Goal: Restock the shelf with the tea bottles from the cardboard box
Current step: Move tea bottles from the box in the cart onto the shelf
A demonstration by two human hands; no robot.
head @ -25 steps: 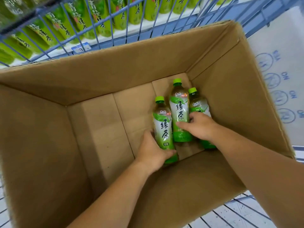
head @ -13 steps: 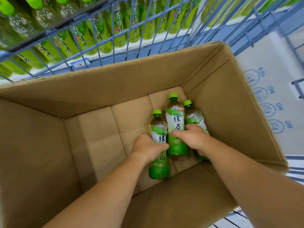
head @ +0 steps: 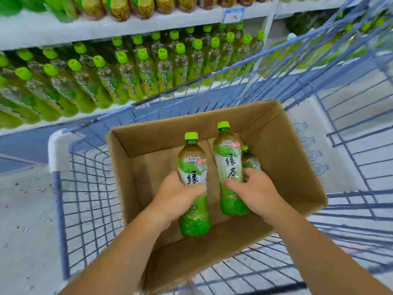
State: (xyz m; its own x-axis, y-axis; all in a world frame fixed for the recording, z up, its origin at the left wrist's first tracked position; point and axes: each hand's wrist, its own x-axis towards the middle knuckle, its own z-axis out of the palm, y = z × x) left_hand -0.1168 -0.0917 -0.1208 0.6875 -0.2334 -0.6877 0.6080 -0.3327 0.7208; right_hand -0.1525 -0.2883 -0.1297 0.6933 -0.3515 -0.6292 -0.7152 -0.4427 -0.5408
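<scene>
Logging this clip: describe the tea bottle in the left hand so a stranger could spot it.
Find the brown cardboard box in the blue wire cart. Of three green-capped clear plastic tea bottles, the left hand grips the leftmost bottle. It stands apart, while the middle bottle and the half-hidden bottle crowd together at the right hand.

3 green-cap tea bottles [head: 192, 167] in open cardboard box [head: 297, 167]: 2 tilted, caps twd shelf [head: 106, 28], 3rd bottle [head: 250, 161] at right wall.

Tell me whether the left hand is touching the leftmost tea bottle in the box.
Touching. The head view shows the left hand wrapped round the leftmost tea bottle, thumb across its label.
</scene>
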